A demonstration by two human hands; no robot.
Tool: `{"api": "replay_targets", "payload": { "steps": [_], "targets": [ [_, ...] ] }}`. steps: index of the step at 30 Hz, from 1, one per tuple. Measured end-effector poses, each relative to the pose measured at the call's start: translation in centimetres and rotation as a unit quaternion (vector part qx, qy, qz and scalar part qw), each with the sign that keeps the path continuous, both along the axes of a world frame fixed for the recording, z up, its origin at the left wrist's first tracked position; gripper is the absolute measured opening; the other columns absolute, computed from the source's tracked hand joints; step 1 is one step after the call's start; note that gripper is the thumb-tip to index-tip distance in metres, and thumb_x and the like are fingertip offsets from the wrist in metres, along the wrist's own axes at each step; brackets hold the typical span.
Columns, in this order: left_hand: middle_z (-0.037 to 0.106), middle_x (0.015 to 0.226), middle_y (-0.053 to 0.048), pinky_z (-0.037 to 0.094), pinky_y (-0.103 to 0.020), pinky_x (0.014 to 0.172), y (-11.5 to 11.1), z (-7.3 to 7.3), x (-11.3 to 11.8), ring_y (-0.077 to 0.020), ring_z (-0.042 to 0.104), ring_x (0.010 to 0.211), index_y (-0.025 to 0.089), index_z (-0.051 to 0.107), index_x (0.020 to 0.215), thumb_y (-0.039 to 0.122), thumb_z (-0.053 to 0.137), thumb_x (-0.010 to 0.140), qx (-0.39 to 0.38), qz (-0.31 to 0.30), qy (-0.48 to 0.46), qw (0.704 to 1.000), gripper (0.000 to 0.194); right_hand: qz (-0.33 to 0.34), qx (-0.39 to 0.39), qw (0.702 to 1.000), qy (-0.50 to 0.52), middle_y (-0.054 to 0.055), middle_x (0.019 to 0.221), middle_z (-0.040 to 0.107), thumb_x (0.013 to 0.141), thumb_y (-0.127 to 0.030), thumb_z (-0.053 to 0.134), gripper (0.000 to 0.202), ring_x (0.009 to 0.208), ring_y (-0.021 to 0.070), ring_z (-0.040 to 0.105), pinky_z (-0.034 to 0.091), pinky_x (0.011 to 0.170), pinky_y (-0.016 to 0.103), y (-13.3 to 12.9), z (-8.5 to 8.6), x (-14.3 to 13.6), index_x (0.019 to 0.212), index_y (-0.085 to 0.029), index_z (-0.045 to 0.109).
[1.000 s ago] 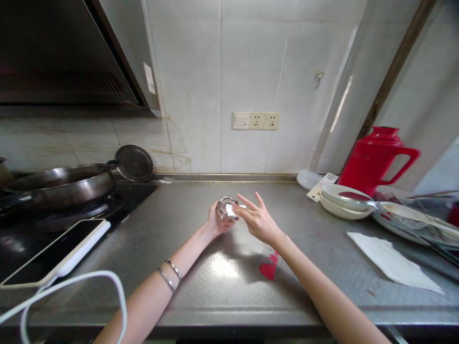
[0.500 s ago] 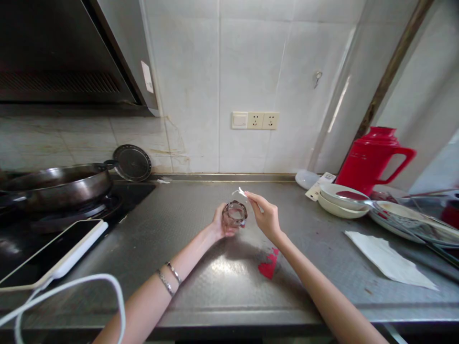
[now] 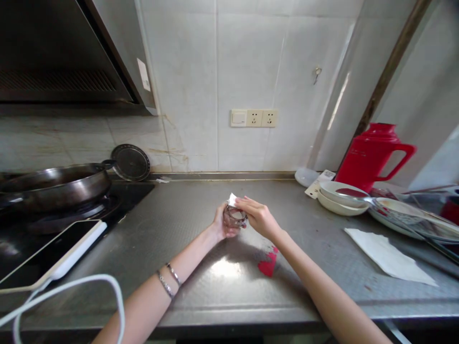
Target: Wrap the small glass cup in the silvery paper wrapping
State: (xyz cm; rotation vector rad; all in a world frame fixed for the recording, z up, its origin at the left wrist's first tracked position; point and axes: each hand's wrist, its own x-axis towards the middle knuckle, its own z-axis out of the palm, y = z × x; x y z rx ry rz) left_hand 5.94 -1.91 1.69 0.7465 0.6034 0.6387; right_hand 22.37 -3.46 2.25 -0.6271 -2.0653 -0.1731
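A small clear glass jar (image 3: 234,219) with a dark rim is held above the counter by my left hand (image 3: 221,224), its fingers wrapped round the side. My right hand (image 3: 258,217) pinches a small piece of white tissue (image 3: 232,199) at the jar's far rim. Its fingers lie across the top of the opening and hide part of it. Whether the tissue reaches inside the jar I cannot tell. Below the hands, a torn red patch (image 3: 267,265) lies on the metal counter (image 3: 201,296).
To the left are a phone (image 3: 53,258) with a white cable (image 3: 114,282), a steel pan (image 3: 60,186) on the stove and a round dark lid (image 3: 130,162). On the right stand a red thermos (image 3: 369,155), stacked bowls (image 3: 340,205) and a sheet of white paper (image 3: 390,258).
My right hand has moved left and slightly down, bringing the tissue onto the jar's rim. My left hand keeps the jar in nearly the same place.
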Motion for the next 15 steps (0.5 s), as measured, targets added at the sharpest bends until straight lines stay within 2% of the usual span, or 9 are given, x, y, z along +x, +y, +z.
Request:
{"api": "replay_targets", "payload": {
  "steps": [3, 6, 11, 15],
  "targets": [
    [0.063, 0.060, -0.014, 0.014, -0.019, 0.030, 0.1, -0.1, 0.0, -0.0107, 0.034, 0.028, 0.011, 0.062, 0.083, 0.061, 0.029, 0.082, 0.001, 0.010, -0.034, 0.999, 0.060, -0.017, 0.021, 0.999, -0.025, 0.010, 0.113, 0.070, 0.085, -0.001, 0.039, 0.043, 0.111, 0.0193, 0.063, 0.047, 0.103, 0.047, -0.2, 0.3, 0.2, 0.115, -0.020, 0.064],
    [0.063, 0.059, -0.016, 0.013, -0.020, 0.029, 0.2, -0.1, 0.0, -0.0109, 0.034, 0.027, 0.010, 0.063, 0.080, 0.060, 0.024, 0.083, 0.002, 0.026, -0.029, 0.999, 0.064, -0.033, 0.040, 0.997, -0.053, 0.011, 0.110, 0.070, 0.082, 0.002, 0.038, 0.045, 0.109, 0.0191, 0.064, 0.047, 0.102, 0.047, -0.5, 0.5, 0.2, 0.114, -0.017, 0.063],
    [0.064, 0.059, -0.014, 0.016, -0.020, 0.031, 0.3, 0.1, -0.2, -0.0129, 0.040, 0.029, 0.012, 0.063, 0.080, 0.059, 0.024, 0.084, -0.001, 0.104, -0.028, 0.994, 0.061, -0.049, 0.068, 0.995, -0.058, 0.011, 0.110, 0.070, 0.079, 0.003, 0.039, 0.047, 0.108, 0.0199, 0.064, 0.048, 0.102, 0.047, -1.0, 0.5, -0.2, 0.114, -0.018, 0.063],
    [0.060, 0.054, -0.010, 0.018, -0.021, 0.032, 0.3, 0.1, -0.3, -0.0129, 0.041, 0.030, 0.013, 0.063, 0.077, 0.058, 0.025, 0.084, -0.007, 0.140, -0.054, 0.989, 0.059, -0.041, 0.079, 0.995, -0.050, 0.010, 0.107, 0.072, 0.079, 0.003, 0.040, 0.049, 0.108, 0.0212, 0.065, 0.049, 0.100, 0.048, -1.5, 0.5, -0.8, 0.116, -0.018, 0.063]
  ]
}}
